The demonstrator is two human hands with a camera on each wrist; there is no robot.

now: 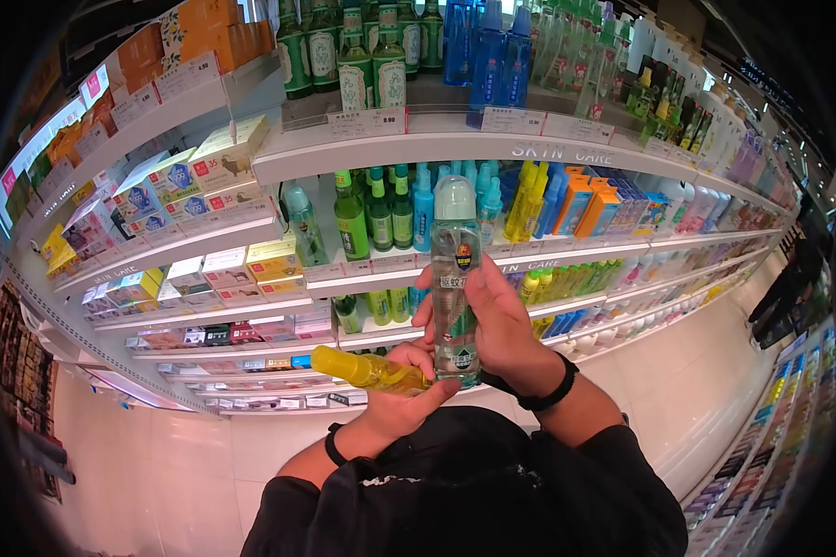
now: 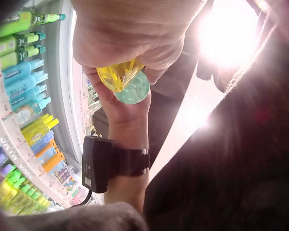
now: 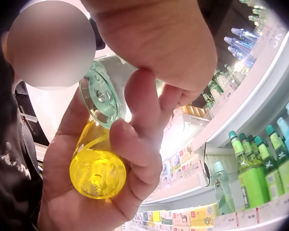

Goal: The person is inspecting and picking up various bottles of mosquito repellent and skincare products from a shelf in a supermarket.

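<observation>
My right hand [image 1: 509,330] grips a clear, pale-green spray bottle [image 1: 454,306] with a transparent cap, upright, its printed label toward me. Lower and to the left, my left hand [image 1: 401,401] holds a yellow bottle [image 1: 362,369] lying on its side, yellow cap pointing left. Its thumb reaches to the base of the clear bottle. From the right wrist view, the round base of the yellow bottle [image 3: 97,175] shows in the left palm, just below the base of the clear bottle [image 3: 102,96]. Both bases also appear close together in the left wrist view.
Curved white shelves [image 1: 390,269] face me, stocked with green bottles [image 1: 350,218], yellow bottles [image 1: 527,204], orange boxes [image 1: 585,206] and white cartons [image 1: 223,265]. Price tags line their edges. Another shelf [image 1: 776,455] stands at the lower right. Tiled floor [image 1: 158,464] lies below.
</observation>
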